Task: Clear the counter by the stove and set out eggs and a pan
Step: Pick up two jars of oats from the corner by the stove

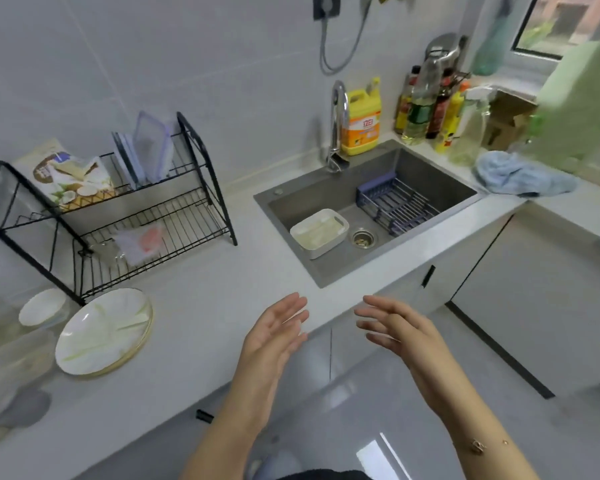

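The steel sink is set into the pale counter towards its right end. In its basin a white rectangular dish lies at the front left, holding what looks like pale liquid or residue, just beside the round drain. A blue-grey wire basket sits tilted in the right half of the basin, with nothing in it.

At the back left of the counter stands a black wire dish rack with two tiers: the upper one carries a printed packet and clear plastic lids on edge, the lower one a flat plastic bag.

At the counter's left edge a large white plate with a gold rim lies flat, with a small white bowl just behind it. Between plate and sink the smooth counter surface is bare up to its front edge.

Behind the sink's right corner stand a yellow detergent jug and a cluster of bottles; a crumpled blue cloth lies near them.

Both hands hover over the counter's front edge, palms facing each other, well apart: the left hand and the right hand have fingers spread and straight, holding nothing. No eggs or pan can be made out.
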Demonstrator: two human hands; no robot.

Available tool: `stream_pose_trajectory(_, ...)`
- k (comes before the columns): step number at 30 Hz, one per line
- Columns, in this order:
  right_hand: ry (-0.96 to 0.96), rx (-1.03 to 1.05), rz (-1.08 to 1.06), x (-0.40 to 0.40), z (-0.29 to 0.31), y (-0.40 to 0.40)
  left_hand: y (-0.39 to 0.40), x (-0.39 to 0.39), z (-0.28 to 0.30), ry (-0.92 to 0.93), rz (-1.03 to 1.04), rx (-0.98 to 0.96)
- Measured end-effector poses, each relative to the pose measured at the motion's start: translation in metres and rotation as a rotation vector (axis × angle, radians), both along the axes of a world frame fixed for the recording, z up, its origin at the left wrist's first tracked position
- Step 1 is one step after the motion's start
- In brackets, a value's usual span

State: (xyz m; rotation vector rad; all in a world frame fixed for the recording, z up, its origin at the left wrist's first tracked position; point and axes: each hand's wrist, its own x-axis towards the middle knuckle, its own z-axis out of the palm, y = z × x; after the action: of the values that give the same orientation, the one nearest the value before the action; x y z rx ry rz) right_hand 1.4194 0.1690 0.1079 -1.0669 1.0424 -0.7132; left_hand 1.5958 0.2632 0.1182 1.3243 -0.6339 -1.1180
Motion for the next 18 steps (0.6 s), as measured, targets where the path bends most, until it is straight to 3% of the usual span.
stream_pose_trajectory(18, -0.044, 0.104, -0.733, -0.181, -0.024, -0.052, -0.19, -0.172, -0.016, 0.091, -0.741, 0.129)
